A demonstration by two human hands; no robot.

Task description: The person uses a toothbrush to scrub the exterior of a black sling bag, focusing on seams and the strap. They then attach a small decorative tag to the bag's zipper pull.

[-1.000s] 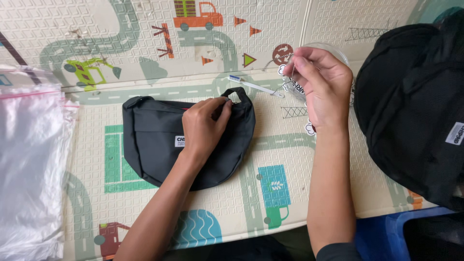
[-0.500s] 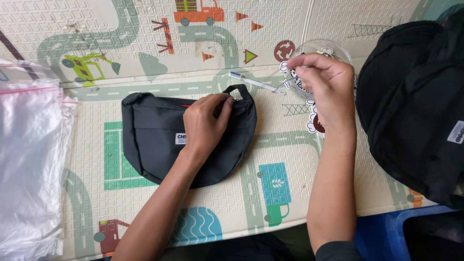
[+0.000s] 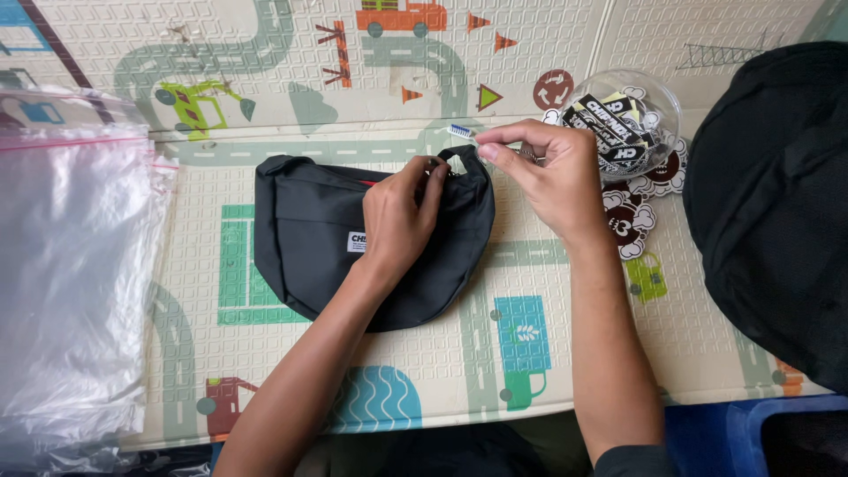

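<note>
A black pouch (image 3: 353,238) lies mid-mat (image 3: 618,353), its top edge pinched near the zip by the left hand (image 3: 402,216). The right hand (image 3: 548,172), just beside it, grips a small white-and-blue piece (image 3: 461,132), possibly a tag. A clear tub (image 3: 649,97) of stickers (image 3: 632,216) sits toward the far right edge; plastic bags (image 3: 71,283) cover the left edge.

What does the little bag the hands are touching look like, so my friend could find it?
Look at the play mat printed with roads and trucks. In its middle lies a black waist bag, shaped like a half moon, with the left hand pressing on it. Unlike the big black pile on the right, it is small, flat and has a tiny white label.
</note>
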